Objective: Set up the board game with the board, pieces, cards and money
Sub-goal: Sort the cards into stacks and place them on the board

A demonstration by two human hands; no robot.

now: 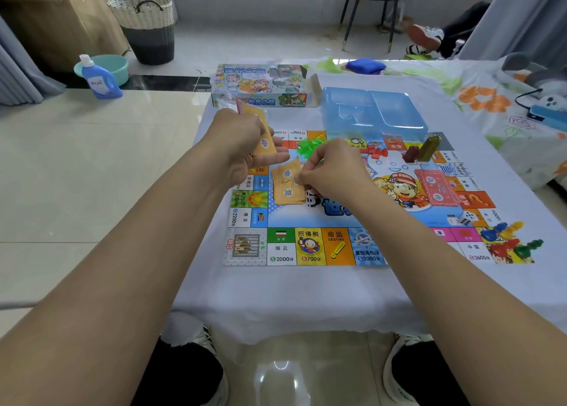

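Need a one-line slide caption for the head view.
Left hand holds orange cards; right hand lays one on the orange pile on the colourful board.

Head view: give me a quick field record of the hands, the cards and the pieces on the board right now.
left hand: holds a stack of orange cards above the board's left side
right hand: pinches the edge of the orange card pile lying on the board
pink cards: stacked on the board's right side
green pieces: heaped near the far edge
red pieces: small cluster beside them
die: on the board, right
pawns: coloured group at the near right corner
blue tray: beyond the board, beside the box
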